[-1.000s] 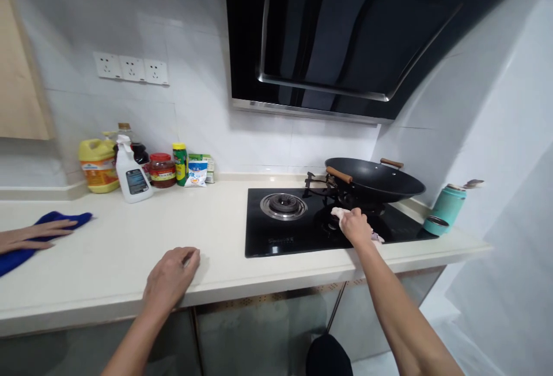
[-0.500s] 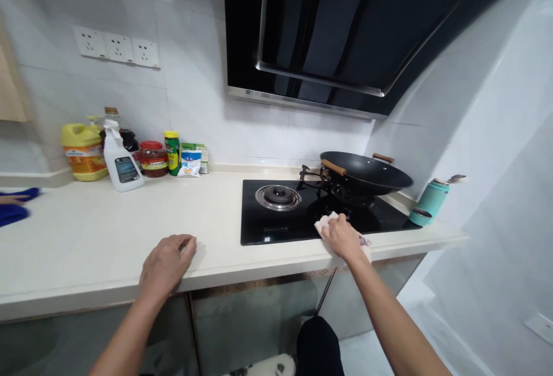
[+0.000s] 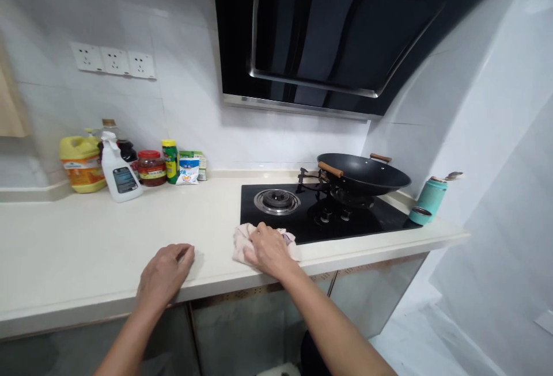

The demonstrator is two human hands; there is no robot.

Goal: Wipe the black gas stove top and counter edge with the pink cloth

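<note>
A pale pink cloth (image 3: 242,245) lies bunched over the front left corner of the black gas cooktop (image 3: 375,224) and the counter beside it. My right hand (image 3: 268,249) grips it from above, pressing it down. On the white countertop (image 3: 103,249), to the left of the cloth, rests my left hand (image 3: 163,275), its fingers curled in loosely with nothing visible in them. Behind the right hand is a bare round burner (image 3: 277,201). A black wok (image 3: 367,174) with wooden handles sits on the right burner.
Against the back wall stand a white spray bottle (image 3: 119,171), a yellow jug (image 3: 81,163), a red-lidded jar (image 3: 151,167), a green shaker bottle (image 3: 171,163) and a small packet (image 3: 189,171). A teal container (image 3: 431,197) is right of the cooktop. A black range hood (image 3: 302,36) overhangs it.
My right hand has slid left with the cloth, from the middle of the cooktop's front edge to its left corner, exposing the knobs. My left hand stays in about the same place.
</note>
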